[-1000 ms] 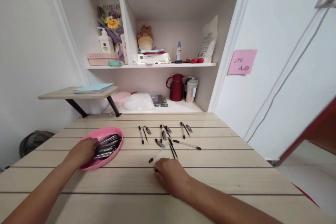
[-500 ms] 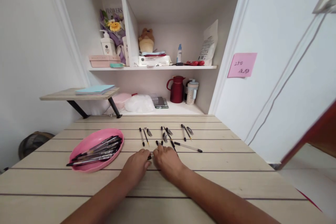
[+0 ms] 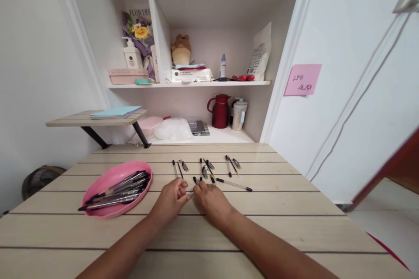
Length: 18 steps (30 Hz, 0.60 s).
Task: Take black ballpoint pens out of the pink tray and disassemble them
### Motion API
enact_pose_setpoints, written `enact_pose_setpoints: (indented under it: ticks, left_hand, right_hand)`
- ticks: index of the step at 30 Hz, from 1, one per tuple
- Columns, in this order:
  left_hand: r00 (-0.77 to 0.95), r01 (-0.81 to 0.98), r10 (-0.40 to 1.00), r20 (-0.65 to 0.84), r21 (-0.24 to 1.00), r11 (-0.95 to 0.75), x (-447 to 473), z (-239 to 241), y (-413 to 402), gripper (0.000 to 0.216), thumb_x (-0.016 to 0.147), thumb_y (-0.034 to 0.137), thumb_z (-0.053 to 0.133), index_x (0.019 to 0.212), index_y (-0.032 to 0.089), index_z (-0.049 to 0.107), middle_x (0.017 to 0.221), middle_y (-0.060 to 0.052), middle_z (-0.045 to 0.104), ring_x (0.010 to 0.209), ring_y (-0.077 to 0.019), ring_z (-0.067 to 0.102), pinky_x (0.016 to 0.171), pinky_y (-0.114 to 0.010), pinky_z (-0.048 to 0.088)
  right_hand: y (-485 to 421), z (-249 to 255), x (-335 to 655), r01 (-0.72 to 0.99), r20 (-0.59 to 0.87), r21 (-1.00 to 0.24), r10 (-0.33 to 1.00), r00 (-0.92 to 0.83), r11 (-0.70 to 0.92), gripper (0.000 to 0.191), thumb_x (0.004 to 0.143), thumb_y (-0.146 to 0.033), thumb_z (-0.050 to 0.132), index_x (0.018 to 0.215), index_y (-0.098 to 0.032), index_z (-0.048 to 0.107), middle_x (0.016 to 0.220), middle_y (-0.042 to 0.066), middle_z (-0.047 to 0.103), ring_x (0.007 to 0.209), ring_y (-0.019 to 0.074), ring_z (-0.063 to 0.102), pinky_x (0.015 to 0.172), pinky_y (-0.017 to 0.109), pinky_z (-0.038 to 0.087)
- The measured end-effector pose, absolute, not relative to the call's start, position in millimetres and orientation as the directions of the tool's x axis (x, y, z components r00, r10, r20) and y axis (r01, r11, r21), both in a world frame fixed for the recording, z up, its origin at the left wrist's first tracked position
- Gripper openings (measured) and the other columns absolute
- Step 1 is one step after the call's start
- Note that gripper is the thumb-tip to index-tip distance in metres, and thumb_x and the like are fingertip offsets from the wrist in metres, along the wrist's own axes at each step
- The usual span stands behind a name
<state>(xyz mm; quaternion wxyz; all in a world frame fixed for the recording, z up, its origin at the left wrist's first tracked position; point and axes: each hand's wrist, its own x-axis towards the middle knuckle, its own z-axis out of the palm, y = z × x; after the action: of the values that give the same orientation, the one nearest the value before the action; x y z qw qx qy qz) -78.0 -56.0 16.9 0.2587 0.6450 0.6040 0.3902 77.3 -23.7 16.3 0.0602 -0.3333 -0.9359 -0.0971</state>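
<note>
My left hand (image 3: 170, 197) is closed in a pinch at the middle of the table, with the fingers curled. Close beside it, my right hand (image 3: 212, 200) is bent low over the tabletop, fingers closed. A short clear piece of a pen (image 3: 190, 194) shows between the two sets of fingertips; most of it is hidden. A black pen cap (image 3: 196, 180) lies just beyond my right fingers. Farther back are several loose pen parts: a capped barrel (image 3: 174, 168), a clear cap (image 3: 185, 166), a refill (image 3: 234, 165) and a clear barrel with black ends (image 3: 234, 184).
On the left, a pink tray (image 3: 94, 178) holds several pens, one reaching over its rim. A small raised shelf (image 3: 75, 117) with blue paper stands behind it. Along the back are white shelves (image 3: 209, 83) with a red jug (image 3: 220, 111) and a cup (image 3: 239, 114).
My left hand has shifted slightly left, its fingers now more curled. The dark end seen at its fingertips before is out of sight, and a clear piece shows there. The view has tilted slightly.
</note>
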Motion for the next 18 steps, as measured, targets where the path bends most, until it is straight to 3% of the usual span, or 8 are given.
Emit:
enact_pose_setpoints:
  ticks: [1, 3, 5, 8, 10, 15, 18]
  left_hand:
    - [-0.013, 0.588, 0.972, 0.235, 0.788, -0.183, -78, 17, -56, 0.012, 0.063, 0.026, 0.058, 0.071, 0.018, 0.053, 0.065, 0.001, 0.054, 0.059, -0.0114, 0.051, 0.057, -0.022, 0.04]
    - [-0.025, 0.531, 0.985, 0.172, 0.837, -0.133, -77, 18, -55, 0.009, 0.064, 0.026, 0.055, 0.066, 0.019, 0.051, 0.062, 0.002, 0.052, 0.054, -0.0103, 0.049, 0.054, -0.022, 0.039]
    - [-0.06, 0.389, 0.998, -0.01, 0.921, 0.033, -74, 18, -53, 0.013, 0.067, 0.031, 0.053, 0.07, 0.019, 0.049, 0.058, 0.003, 0.05, 0.046, -0.0091, 0.047, 0.047, -0.022, 0.038]
    - [-0.054, 0.198, 0.97, -0.237, 0.95, 0.243, -68, 20, -51, 0.023, 0.07, 0.04, 0.049, 0.075, 0.017, 0.047, 0.055, 0.004, 0.049, 0.042, -0.0085, 0.046, 0.044, -0.022, 0.039]
    - [-0.045, 0.178, 0.972, -0.232, 0.955, 0.237, -66, 20, -50, 0.026, 0.069, 0.041, 0.05, 0.078, 0.017, 0.048, 0.057, 0.003, 0.051, 0.045, -0.0087, 0.049, 0.046, -0.022, 0.041]
    - [-0.072, 0.374, 0.997, 0.005, 0.927, 0.022, -68, 14, -48, 0.019, 0.059, 0.029, 0.061, 0.068, 0.017, 0.049, 0.051, 0.006, 0.049, 0.041, -0.0084, 0.048, 0.043, -0.02, 0.037]
    - [-0.128, 0.365, 0.984, -0.122, 0.917, 0.161, -71, 10, -48, 0.024, 0.068, 0.04, 0.049, 0.064, 0.017, 0.048, 0.049, 0.004, 0.049, 0.038, -0.0105, 0.048, 0.041, -0.022, 0.036]
  right_hand:
    - [-23, 17, 78, 0.645, 0.179, 0.136, 0.622, -0.762, 0.752, 0.02, 0.075, -0.006, 0.045, 0.093, -0.013, 0.048, 0.087, 0.012, 0.055, 0.074, 0.0216, 0.057, 0.061, 0.031, 0.044]
    - [-23, 17, 80, 0.657, 0.188, 0.126, 0.632, -0.751, 0.743, 0.02, 0.075, -0.006, 0.045, 0.093, -0.013, 0.048, 0.088, 0.012, 0.055, 0.075, 0.0216, 0.057, 0.063, 0.031, 0.043]
    - [-22, 18, 81, 0.66, 0.202, 0.122, 0.633, -0.748, 0.741, 0.018, 0.076, -0.007, 0.045, 0.093, -0.013, 0.048, 0.088, 0.012, 0.055, 0.076, 0.0216, 0.057, 0.064, 0.031, 0.043]
    - [-21, 18, 82, 0.666, 0.198, 0.109, 0.641, -0.742, 0.738, 0.018, 0.077, -0.008, 0.044, 0.093, -0.013, 0.048, 0.089, 0.013, 0.055, 0.075, 0.0208, 0.058, 0.063, 0.03, 0.043]
    - [-20, 18, 82, 0.68, 0.19, 0.108, 0.656, -0.73, 0.726, 0.016, 0.078, -0.008, 0.042, 0.092, -0.014, 0.049, 0.089, 0.013, 0.055, 0.073, 0.0201, 0.058, 0.062, 0.03, 0.043]
    - [-19, 19, 81, 0.689, 0.213, 0.124, 0.659, -0.721, 0.714, 0.017, 0.08, -0.009, 0.041, 0.093, -0.014, 0.05, 0.088, 0.012, 0.056, 0.073, 0.0197, 0.058, 0.061, 0.028, 0.042]
    - [-18, 20, 84, 0.707, 0.225, 0.133, 0.673, -0.704, 0.695, 0.018, 0.079, -0.008, 0.042, 0.093, -0.014, 0.05, 0.089, 0.012, 0.056, 0.072, 0.0194, 0.058, 0.061, 0.028, 0.042]
